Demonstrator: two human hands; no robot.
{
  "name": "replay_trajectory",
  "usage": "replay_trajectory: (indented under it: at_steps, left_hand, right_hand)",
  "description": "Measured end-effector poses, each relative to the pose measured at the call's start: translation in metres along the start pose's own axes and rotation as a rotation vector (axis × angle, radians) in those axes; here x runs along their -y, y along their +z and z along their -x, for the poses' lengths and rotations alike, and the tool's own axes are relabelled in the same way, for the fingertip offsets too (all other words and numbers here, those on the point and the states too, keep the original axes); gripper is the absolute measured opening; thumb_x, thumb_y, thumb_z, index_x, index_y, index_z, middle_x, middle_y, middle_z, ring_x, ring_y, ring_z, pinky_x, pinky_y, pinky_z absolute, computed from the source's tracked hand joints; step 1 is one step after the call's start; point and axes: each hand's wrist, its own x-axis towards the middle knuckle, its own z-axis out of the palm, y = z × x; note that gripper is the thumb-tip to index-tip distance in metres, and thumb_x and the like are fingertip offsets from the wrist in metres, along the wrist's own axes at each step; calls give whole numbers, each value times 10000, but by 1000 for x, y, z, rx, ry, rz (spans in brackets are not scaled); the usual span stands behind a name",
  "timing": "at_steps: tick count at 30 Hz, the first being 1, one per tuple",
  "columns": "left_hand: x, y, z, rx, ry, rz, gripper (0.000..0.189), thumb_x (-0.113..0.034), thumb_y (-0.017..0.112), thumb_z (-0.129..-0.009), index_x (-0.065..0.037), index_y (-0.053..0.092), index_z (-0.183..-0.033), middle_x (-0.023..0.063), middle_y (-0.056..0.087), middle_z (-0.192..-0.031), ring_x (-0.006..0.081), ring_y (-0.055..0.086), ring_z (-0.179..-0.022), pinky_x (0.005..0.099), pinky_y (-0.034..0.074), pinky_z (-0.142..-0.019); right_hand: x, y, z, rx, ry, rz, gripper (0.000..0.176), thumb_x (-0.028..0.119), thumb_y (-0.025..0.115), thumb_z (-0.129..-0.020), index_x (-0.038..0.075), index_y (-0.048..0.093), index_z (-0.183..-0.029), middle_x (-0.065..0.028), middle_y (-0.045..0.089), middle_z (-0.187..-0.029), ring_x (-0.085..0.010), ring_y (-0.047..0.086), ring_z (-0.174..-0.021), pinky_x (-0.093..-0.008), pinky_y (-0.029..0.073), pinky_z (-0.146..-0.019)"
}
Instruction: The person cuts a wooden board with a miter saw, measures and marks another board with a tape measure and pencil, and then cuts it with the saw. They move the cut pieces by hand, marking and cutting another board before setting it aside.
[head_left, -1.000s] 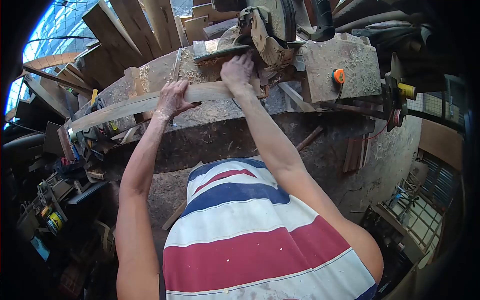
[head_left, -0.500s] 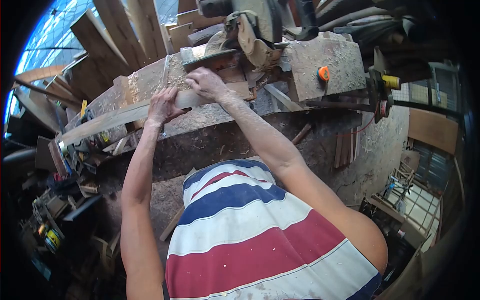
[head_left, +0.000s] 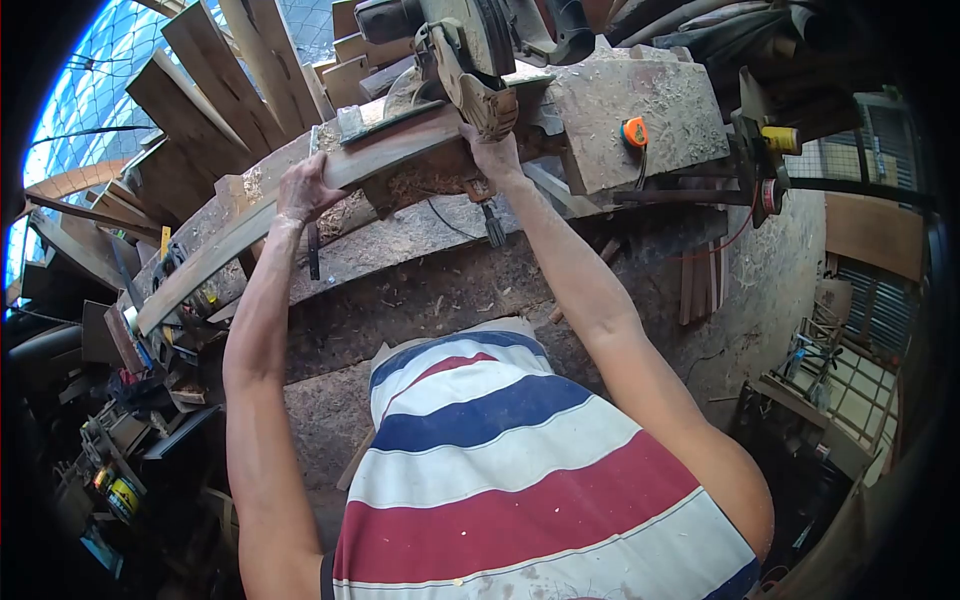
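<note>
A long, pale wooden board [head_left: 215,258] runs from the lower left of the workbench up to the miter saw [head_left: 470,75]. My left hand [head_left: 305,188] is closed around the board at its middle, thumb on the near side. At the board's right end, just below the saw's blade guard [head_left: 487,105], my right hand [head_left: 493,157] grips the wood; the guard hides some of its fingers. The board lies along the saw's fence.
Sawdust covers the workbench [head_left: 400,235]. An orange tape measure [head_left: 634,131] sits on a dusty block [head_left: 640,90] at right. A brush-like tool [head_left: 494,225] hangs at the bench's front edge. Upright planks [head_left: 215,80] lean behind.
The board has moved back against the saw's fence. My right hand has shifted right to its end under the guard, and my left hand has moved slightly back with the board.
</note>
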Motion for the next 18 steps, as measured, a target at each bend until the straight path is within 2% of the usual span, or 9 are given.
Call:
replay_trajectory:
  at_steps: [5,8,10,11,12,13,14,17,18]
  left_hand:
    - [-4,15,-6,-61,57,11,773,-620,919,-719,-73,629,-1183,176,755,-1113,391,744,-1061,504,592,-935]
    - [-34,11,-20,-29,-56,-81,807,-667,913,-717,-48,647,-1162,206,770,-1089,387,759,-1057,513,604,-914]
    - [-40,6,-18,25,-106,-63,796,-672,912,-721,-41,662,-1138,216,778,-1073,389,767,-1045,519,607,-900]
    - [-40,4,-18,22,-107,-48,780,-677,913,-714,-44,685,-1109,212,789,-1067,398,774,-1025,516,609,-903]
    - [-37,5,-14,7,-90,-46,780,-679,913,-712,-44,686,-1105,208,791,-1065,397,775,-1024,516,610,-903]
    - [-34,11,-14,-15,-68,-42,779,-681,913,-711,-45,687,-1100,204,794,-1063,397,777,-1023,517,610,-902]
    - [-29,17,-18,-46,-54,-35,779,-683,912,-709,-45,689,-1096,201,796,-1061,396,778,-1023,517,611,-901]
    - [-26,7,-19,-11,-74,-29,788,-689,913,-706,-49,688,-1107,204,798,-1031,397,786,-1007,523,621,-895]
    - [-29,1,-19,14,-88,-28,790,-692,912,-707,-50,688,-1109,205,799,-1025,397,788,-1006,524,623,-894]
  right_hand:
    - [-19,7,3,-31,82,-104,478,251,830,-981,19,696,-1377,-127,771,-1315,-245,714,-1218,-391,538,-1041]
    - [-37,29,-10,-133,85,-93,434,228,844,-972,16,713,-1328,-111,783,-1244,-216,752,-1063,-362,591,-855]
    - [-28,13,-7,-32,112,-180,371,220,839,-976,19,738,-1271,-112,797,-1146,-190,770,-926,-331,599,-695]
    - [-25,3,-10,51,171,-398,215,209,750,-993,11,817,-943,-119,777,-769,-211,758,-703,-371,576,-626]
    - [-16,-23,-11,154,235,-520,170,182,740,-997,47,821,-935,-64,781,-801,-105,719,-691,-310,550,-591]
    - [9,-59,-5,74,241,-596,169,164,721,-1004,57,825,-925,-52,782,-822,-127,723,-691,-303,564,-620]
    - [19,-93,-12,-20,230,-716,187,140,677,-1016,36,821,-957,-54,778,-879,-136,719,-707,-295,578,-658]
    - [94,-214,-5,-154,-300,-326,287,267,681,-1045,60,763,-1226,-120,800,-1009,-187,780,-954,-318,613,-747]
    - [136,-242,-15,-208,-53,-394,371,348,677,-1067,55,736,-1287,-135,811,-1057,-196,782,-964,-333,617,-811]
